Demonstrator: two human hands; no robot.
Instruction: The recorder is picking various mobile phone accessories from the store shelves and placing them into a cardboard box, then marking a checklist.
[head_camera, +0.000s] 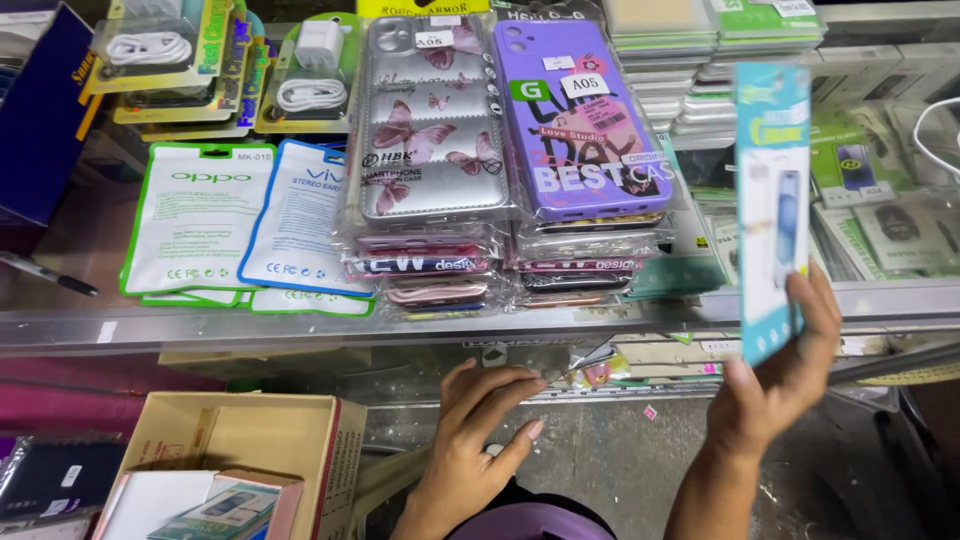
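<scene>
At the far left a cardboard box (245, 450) stands low, and above it white pouches (200, 215) lie on the glass counter (60, 325). The left hand (480, 430) pinches a thin clear sheet (545, 362) under the counter edge. Behind it are stacks of phone cases (510, 150). The right hand (790, 370) grips a blue flat package (772, 200), upright.

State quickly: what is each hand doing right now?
Left hand: closed on a small clear flat piece.
Right hand: closed on a tall blue packet.
</scene>
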